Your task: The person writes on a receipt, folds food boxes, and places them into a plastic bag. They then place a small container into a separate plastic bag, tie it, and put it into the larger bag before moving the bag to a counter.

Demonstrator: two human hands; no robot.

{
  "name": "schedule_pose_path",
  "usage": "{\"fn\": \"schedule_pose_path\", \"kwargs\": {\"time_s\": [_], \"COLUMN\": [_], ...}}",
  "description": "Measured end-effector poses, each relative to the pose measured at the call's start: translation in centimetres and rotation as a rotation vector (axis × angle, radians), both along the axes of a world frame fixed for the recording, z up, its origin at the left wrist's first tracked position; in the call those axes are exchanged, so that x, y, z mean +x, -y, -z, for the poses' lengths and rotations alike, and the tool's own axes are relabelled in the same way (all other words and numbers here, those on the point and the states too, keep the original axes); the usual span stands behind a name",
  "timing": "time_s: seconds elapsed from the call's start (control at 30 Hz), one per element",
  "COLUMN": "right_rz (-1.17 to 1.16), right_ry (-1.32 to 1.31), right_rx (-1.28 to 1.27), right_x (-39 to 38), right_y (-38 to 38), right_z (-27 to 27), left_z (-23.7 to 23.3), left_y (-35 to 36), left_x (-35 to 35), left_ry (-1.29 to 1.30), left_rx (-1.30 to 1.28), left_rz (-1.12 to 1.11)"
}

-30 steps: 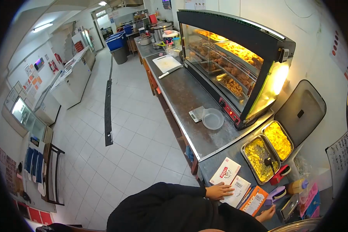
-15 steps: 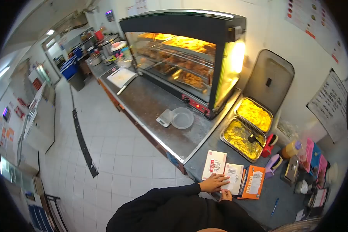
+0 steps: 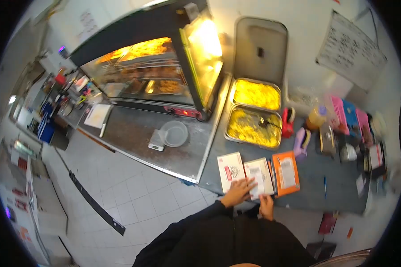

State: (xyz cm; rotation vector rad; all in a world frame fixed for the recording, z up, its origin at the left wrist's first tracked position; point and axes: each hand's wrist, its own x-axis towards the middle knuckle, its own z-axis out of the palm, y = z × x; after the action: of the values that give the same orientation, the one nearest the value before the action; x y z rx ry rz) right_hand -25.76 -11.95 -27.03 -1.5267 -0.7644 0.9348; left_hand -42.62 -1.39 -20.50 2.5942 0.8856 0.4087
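Observation:
My left hand [image 3: 239,191] lies with fingers spread over the lower parts of a white box with a red label [image 3: 231,168] and a white box beside it [image 3: 259,175]. At the near edge of that second box is my right hand [image 3: 266,206], its fingers bent together at the box's lower corner; whether they grip it is too small to tell. An orange box [image 3: 286,173] with a white label lies just right of the white boxes, untouched by either hand.
Beyond the boxes are two metal trays of yellow food [image 3: 254,127]. A heated display case [image 3: 142,71] stands at the back left, with a plastic bowl [image 3: 174,133] and scale [image 3: 156,140] before it. Right: tape dispenser [image 3: 301,141], bottle [image 3: 316,116], pen [image 3: 325,187].
The view has turned to the right, so the boxes and trays appear further left and higher. My left hand still rests on the boxes, and my right hand stays at their near edge.

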Motion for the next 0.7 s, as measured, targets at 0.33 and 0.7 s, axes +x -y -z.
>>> {"fn": "schedule_pose_path", "kwargs": {"time_s": [0.33,0.7], "right_rz": [-0.082,-0.087], "right_ry": [0.106,0.564], "right_rx": [-0.133,-0.466], "right_x": [0.7,0.2], "right_y": [-1.6,-2.7], "right_z": [-4.7,-6.2], "left_z": [-1.3,-1.4], "left_y": [-0.2,-0.1], "left_x": [0.3,0.4], "left_ry": [0.063,0.031], "left_rx": [0.020,0.027], "left_rz": [-0.001,0.009]}}
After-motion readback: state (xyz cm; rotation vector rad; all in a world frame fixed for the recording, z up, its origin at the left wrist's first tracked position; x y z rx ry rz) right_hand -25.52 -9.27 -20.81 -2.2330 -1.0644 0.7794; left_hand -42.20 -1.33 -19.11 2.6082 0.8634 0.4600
